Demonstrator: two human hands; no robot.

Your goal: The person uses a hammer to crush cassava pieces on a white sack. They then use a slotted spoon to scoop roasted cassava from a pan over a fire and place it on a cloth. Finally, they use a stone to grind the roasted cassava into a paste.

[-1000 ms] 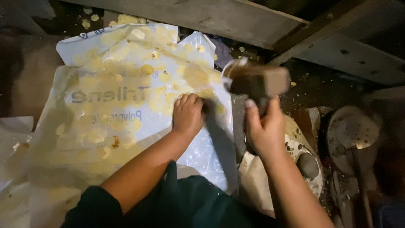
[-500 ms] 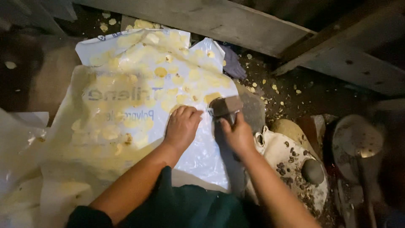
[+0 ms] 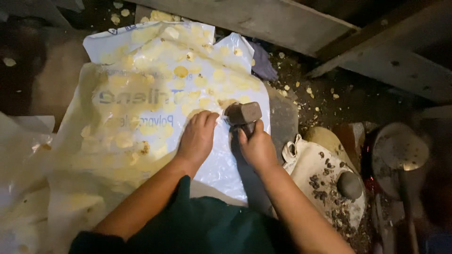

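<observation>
A white plastic sack [image 3: 141, 103] lies spread on the ground, covered with several flattened pale yellow discs [image 3: 181, 71]. My left hand [image 3: 197, 136] rests palm down on the sack, fingers together, just left of a dark stone block [image 3: 282, 127]. My right hand [image 3: 256, 148] grips the handle of a blocky mallet [image 3: 242, 113], whose head sits low, at the stone's edge and close to my left fingertips. What lies under the mallet head is hidden.
A cloth [image 3: 315, 169] to the right holds dark kernels and a rounded stone [image 3: 349, 184]. A round pan [image 3: 400, 153] sits further right over a faint red glow. Timber beams [image 3: 292, 21] cross the top. Crumpled plastic [image 3: 23, 155] lies at the left.
My right hand has brought the mallet down from its raised position to the stone beside my left hand. My left hand has stayed on the sack.
</observation>
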